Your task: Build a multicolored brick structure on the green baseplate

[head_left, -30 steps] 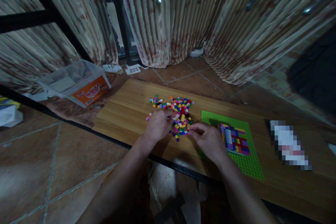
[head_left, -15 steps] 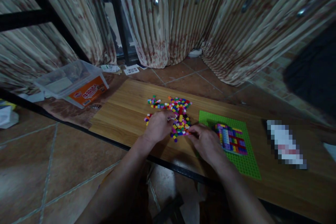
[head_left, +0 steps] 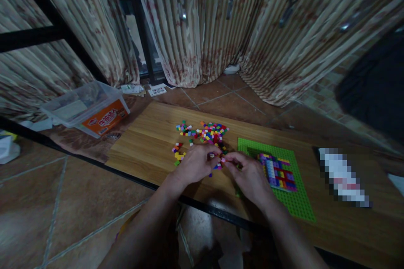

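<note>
My left hand [head_left: 198, 162] is over the near part of a pile of loose toy bricks [head_left: 208, 132] in many colours. Its thumb and fingers are pinched, and my right hand [head_left: 248, 172] meets it fingertip to fingertip. Between the fingertips of my right hand is a small brick [head_left: 223, 159], reddish or pink. What my left fingers hold is too small to make out. Right of my hands lies a green baseplate [head_left: 303, 193], bearing a flat block of coloured bricks [head_left: 279, 172] built in rows.
The bricks lie on a long wooden table [head_left: 142, 138]. A clear plastic box [head_left: 85, 105] with an orange label stands beyond its left end. At the right end lies a blurred-out white object [head_left: 344, 178]. Striped curtains [head_left: 186, 42] hang behind.
My left hand has moved right and slightly nearer, away from the middle of the pile. My right hand has shifted a little left, so the fingertips of both hands now meet.
</note>
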Available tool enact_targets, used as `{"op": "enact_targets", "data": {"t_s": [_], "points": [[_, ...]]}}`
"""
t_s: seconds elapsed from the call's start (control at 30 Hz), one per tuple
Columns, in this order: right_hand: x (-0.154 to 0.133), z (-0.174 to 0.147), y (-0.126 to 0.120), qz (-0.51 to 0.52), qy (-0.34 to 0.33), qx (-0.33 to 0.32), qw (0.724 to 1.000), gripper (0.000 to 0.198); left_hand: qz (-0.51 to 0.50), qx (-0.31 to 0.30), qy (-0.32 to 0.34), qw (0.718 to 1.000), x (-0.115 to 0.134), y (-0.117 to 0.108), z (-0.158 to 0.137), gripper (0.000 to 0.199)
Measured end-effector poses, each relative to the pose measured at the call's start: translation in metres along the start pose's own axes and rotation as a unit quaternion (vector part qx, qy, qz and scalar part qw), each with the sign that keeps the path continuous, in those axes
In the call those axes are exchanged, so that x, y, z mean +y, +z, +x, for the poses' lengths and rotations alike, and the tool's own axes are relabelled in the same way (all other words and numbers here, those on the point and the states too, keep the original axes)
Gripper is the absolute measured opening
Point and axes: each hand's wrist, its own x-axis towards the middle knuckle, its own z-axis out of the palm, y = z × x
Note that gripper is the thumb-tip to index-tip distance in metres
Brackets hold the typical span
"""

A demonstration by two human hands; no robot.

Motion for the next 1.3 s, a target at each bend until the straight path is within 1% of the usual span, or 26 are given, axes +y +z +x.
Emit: {"op": "enact_targets", "data": {"t_s": [0.07,0.13,0.3,0.4,0.47,0.57,0.67,0.73,0.87,0.97,1.07,1.2,1.3], "points": [[-0.003,0.000,-0.001,0.037,0.003,0.011,0.999,0.014,-0.015,-0.015,0.009,1.000,0.002,0.003,0.000,0.016],[-0.004,0.000,0.000,0.063,0.010,0.023,0.998,0.014,-0.028,-0.012,0.004,1.000,0.004,0.007,0.000,0.017],[-0.001,0.000,0.011,0.119,0.060,0.068,0.989,0.017,-0.072,0.023,-0.041,0.996,0.008,0.017,0.002,0.019],[0.001,0.004,0.017,0.113,0.086,0.085,0.986,0.017,-0.040,0.054,-0.056,0.996,0.008,0.018,0.004,0.018],[0.002,0.008,0.020,0.092,0.089,0.088,0.988,0.017,0.004,0.085,-0.066,0.994,0.005,0.016,0.006,0.018],[0.002,0.013,0.024,0.046,0.071,0.095,0.992,0.018,0.077,0.119,-0.088,0.986,-0.002,0.010,0.012,0.017],[0.001,0.018,0.025,0.021,0.053,0.105,0.993,0.020,0.135,0.108,-0.106,0.979,-0.008,0.002,0.017,0.018],[0.002,0.019,0.023,0.017,0.049,0.109,0.993,0.021,0.153,0.100,-0.106,0.977,-0.009,-0.001,0.018,0.021],[0.009,0.024,0.018,0.004,0.055,0.130,0.990,0.023,0.156,0.107,-0.111,0.976,-0.009,-0.005,0.019,0.027],[0.014,0.038,0.016,-0.033,0.085,0.136,0.987,0.025,0.143,0.108,-0.131,0.975,-0.009,-0.006,0.022,0.028],[0.015,0.066,0.016,-0.106,0.111,0.108,0.982,0.026,0.133,0.128,-0.148,0.972,-0.011,-0.009,0.025,0.029],[0.014,0.103,0.018,-0.198,0.109,0.063,0.972,0.029,0.130,0.141,-0.149,0.970,-0.012,-0.012,0.027,0.027],[0.015,0.118,0.023,-0.242,0.100,0.034,0.965,0.028,0.120,0.144,-0.155,0.970,-0.014,-0.016,0.026,0.024]]}}
